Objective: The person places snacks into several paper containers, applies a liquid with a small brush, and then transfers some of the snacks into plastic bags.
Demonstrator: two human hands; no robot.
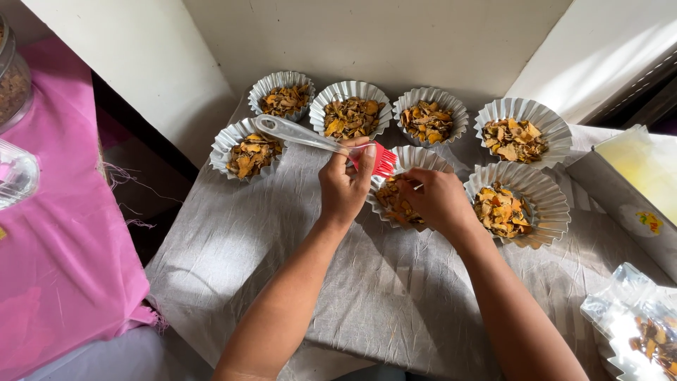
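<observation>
While the left hand is closed around a brush with a clear handle and red bristles, the right hand is pinched over a fluted foil cup of dried orange-brown flakes directly beneath both hands. Six more filled foil cups are ranged beyond and beside the hands on a grey cloth.

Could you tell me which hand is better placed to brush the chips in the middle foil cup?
The left hand: it already holds the red-bristled brush, bristles right at the middle foil cup. The right hand rests over that cup, fingertips among the chips.
</observation>
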